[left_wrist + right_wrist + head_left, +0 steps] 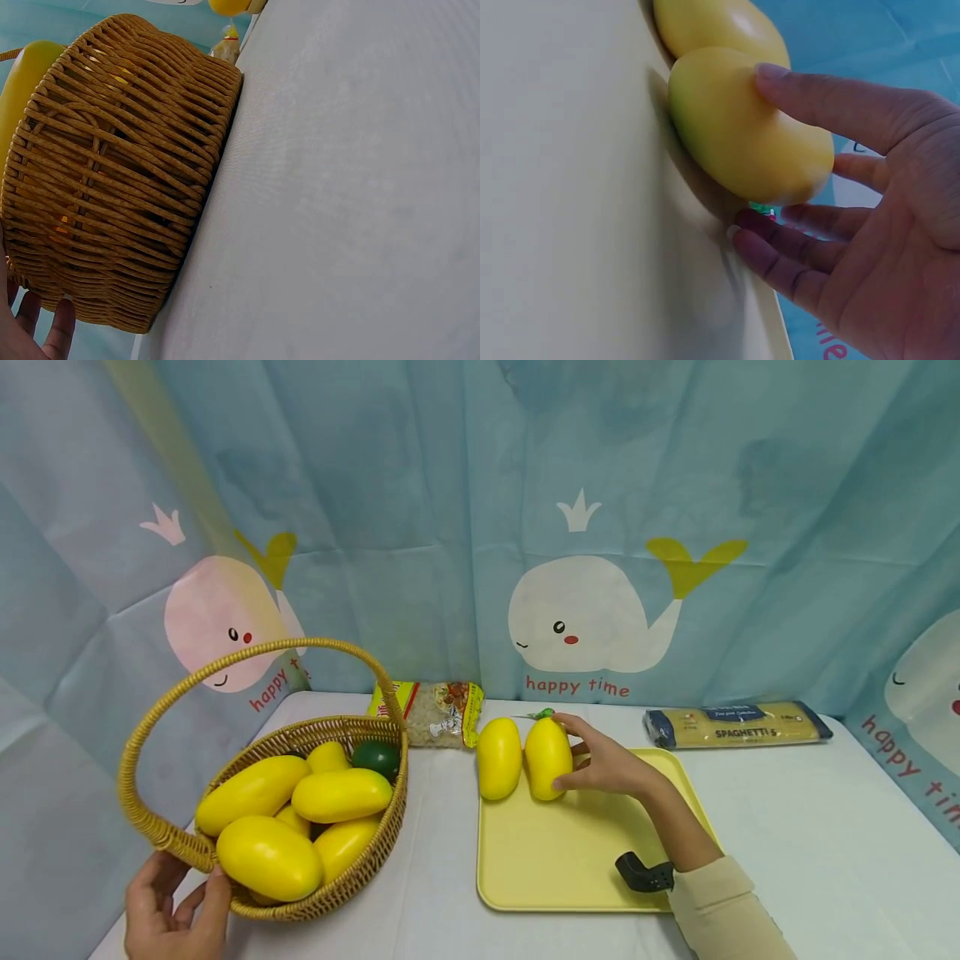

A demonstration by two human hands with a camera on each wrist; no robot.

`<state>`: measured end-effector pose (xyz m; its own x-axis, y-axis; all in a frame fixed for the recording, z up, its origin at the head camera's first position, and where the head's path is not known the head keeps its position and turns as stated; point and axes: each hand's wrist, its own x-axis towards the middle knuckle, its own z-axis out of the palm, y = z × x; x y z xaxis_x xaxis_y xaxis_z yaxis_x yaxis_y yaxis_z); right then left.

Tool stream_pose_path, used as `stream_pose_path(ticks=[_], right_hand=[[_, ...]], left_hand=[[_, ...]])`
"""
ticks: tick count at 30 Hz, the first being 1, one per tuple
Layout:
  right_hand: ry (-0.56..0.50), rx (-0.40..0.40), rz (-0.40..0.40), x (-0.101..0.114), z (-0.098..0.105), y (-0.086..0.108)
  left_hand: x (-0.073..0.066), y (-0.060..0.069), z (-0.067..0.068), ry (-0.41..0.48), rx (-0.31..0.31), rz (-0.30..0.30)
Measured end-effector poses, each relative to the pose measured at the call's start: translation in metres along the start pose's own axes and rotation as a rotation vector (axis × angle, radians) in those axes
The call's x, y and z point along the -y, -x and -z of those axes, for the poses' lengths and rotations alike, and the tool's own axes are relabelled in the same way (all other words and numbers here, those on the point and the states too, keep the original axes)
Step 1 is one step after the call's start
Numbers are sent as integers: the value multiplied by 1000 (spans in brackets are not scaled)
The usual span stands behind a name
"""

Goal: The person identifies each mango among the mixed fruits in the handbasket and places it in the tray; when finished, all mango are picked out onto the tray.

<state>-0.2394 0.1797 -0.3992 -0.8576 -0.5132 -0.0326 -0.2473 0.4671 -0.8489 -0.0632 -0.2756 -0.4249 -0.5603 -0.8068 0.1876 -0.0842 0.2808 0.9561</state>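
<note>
Two yellow mangoes stand side by side at the back left of the yellow tray (570, 860). My right hand (611, 764) has its thumb and fingers around the right mango (548, 760); the thumb touches its side in the right wrist view, where the mango (742, 127) leans by the other mango (720, 26). The left mango (498, 759) is untouched. My left hand (178, 910) holds the near left rim of the wicker basket (360, 881), by the handle's foot. Several yellow mangoes (270, 858) and a dark green fruit (376, 760) lie in the basket.
A clear food packet (442, 714) lies behind, between basket and tray. A spaghetti packet (738, 725) lies at the back right. Something small and green (542, 714) shows behind the right mango. The basket's tall handle (262, 647) arches above it. A whale-print curtain (420, 527) hangs behind the table.
</note>
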Motion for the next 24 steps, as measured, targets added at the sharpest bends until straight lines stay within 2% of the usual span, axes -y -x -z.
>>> stream_pose_path(ticks=[5,12,24], right_hand=[[7,-3,-3,0,1,1],[-12,-8,-3,0,0,0],[-35,5,-20,1,-1,0]], left_hand=[[0,0,0,-2,3,4],[3,-3,0,50,4,31],[1,-1,0,50,3,2]])
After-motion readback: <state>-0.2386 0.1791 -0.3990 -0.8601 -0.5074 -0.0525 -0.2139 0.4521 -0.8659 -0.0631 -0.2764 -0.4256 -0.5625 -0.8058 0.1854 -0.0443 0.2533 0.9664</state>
